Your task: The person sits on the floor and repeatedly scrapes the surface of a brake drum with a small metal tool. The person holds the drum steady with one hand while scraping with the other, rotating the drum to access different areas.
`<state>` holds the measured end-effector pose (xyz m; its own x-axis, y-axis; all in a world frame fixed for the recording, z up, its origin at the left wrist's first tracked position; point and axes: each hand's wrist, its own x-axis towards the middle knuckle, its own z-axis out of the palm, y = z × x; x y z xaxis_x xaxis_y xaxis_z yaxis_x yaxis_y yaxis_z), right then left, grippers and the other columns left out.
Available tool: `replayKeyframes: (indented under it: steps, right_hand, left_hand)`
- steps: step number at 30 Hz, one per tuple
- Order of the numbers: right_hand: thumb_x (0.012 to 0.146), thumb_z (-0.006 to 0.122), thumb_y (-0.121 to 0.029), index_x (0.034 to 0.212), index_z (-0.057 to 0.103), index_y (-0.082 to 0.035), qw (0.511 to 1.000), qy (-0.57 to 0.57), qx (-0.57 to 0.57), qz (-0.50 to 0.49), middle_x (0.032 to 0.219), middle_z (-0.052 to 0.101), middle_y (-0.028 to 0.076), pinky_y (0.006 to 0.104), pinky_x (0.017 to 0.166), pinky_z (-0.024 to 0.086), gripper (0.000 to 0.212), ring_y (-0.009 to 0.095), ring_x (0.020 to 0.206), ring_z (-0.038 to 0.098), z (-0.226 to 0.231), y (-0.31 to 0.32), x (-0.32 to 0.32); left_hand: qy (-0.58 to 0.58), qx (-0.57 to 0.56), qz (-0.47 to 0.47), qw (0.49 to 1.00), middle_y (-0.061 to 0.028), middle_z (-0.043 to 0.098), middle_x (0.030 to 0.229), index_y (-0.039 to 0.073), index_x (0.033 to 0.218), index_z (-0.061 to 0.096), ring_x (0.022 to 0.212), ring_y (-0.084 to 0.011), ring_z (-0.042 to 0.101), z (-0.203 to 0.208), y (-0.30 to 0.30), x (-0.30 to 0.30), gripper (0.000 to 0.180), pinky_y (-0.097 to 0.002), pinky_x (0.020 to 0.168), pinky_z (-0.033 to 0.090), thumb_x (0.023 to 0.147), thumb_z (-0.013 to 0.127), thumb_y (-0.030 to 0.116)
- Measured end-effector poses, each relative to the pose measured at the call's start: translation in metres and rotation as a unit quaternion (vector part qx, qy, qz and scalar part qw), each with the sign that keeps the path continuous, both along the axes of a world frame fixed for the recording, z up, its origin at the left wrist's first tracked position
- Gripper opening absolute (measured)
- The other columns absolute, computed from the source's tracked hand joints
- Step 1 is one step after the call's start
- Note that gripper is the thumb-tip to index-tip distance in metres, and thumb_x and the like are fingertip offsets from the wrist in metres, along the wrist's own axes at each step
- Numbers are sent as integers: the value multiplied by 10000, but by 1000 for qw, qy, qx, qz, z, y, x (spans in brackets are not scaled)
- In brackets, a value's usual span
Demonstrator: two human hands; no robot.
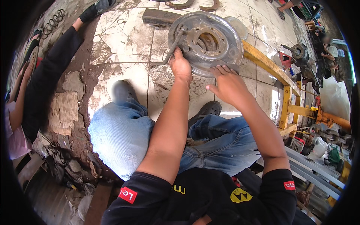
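Note:
A round, worn metal brake backing plate (pixel 232 41), with a large hole in its middle, is tilted in front of me above the tiles. My left hand (pixel 180 66) grips its near left edge, beside a bent metal rod (pixel 173 49) that runs up to the plate's face. On the near right rim lies my right hand (pixel 228 83), its fingers pressed over a small dark flat piece (pixel 234 67) whose kind I cannot make out. The right thumb points left, away from the fingers. The plate hides the fingertips of my left hand in part.
Behind the plate lie a rusty metal block (pixel 159 17) and curved brake shoes (pixel 180 4). A yellow metal frame (pixel 268 64) stands at the right, near bottles and tools. Another person's outstretched leg (pixel 52 80) is at the left, by broken flooring (pixel 63 112).

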<state>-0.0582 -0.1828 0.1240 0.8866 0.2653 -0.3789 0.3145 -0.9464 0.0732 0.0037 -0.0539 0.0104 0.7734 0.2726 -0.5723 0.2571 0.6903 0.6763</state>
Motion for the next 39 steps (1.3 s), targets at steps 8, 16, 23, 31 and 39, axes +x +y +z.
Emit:
replayKeyframes:
  steps: [8,16,23,31,39]
  right_hand:
    - [906,658,-445,1338,522,67,999,34,23,-7,1394,542,226,447,1110,387,683,361,1345,475,10,2,2]
    - [895,669,-460,1363,515,33,997,73,0,-23,1405,534,221,442,1118,386,698,362,1354,467,18,12,5]
    - [878,692,-438,1391,494,22,992,123,12,-39,1441,500,231,452,1115,392,718,372,1374,443,17,12,16]
    - [880,704,-381,1397,496,13,994,85,67,-4,1433,506,235,442,1122,389,682,349,1369,452,21,9,8]
    - [853,728,-359,1387,538,-37,982,160,73,-65,1263,624,246,436,1029,465,652,372,1204,586,33,18,20]
  left_hand:
    - [8,-19,8,1000,-219,528,1366,-142,1351,466,1199,-274,531,3,-2,2,692,-364,1042,410,1018,488,464]
    - [8,-18,-8,1000,-210,556,1326,-133,1336,484,1173,-268,543,-2,1,4,702,-366,1026,421,1016,492,492]
    - [-22,-37,-21,999,-210,519,1379,-135,1385,440,1215,-277,538,-3,2,7,711,-385,1045,432,1018,489,471]
    - [-4,-53,-34,998,-203,499,1408,-110,1414,425,1228,-292,535,-11,4,8,713,-398,1063,426,1021,478,483]
    - [-9,-60,-50,997,-194,508,1397,-95,1415,429,1241,-294,533,-5,6,6,721,-400,1058,435,1017,481,504]
